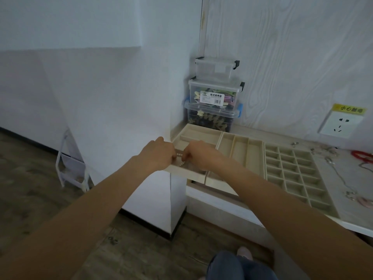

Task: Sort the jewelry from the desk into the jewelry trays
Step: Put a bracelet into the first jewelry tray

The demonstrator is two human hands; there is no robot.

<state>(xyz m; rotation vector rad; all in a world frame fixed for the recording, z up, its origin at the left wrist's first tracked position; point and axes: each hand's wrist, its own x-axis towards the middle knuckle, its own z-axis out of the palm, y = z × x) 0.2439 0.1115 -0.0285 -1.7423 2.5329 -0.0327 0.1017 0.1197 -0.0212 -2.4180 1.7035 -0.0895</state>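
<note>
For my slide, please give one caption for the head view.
Both hands hold a pearl string over the leftmost tray.

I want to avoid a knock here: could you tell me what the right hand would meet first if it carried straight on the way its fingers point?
Probably the left hand: the right hand points left across the leftmost tray, both pinching the pearl strand between them. Depth is unclear.

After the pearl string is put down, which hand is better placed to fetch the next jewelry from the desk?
Probably the right hand. The loose jewelry lies on the desk to the right, beyond the grid tray. The left hand would have to cross over. Both hands now hold the pearl string.
</note>
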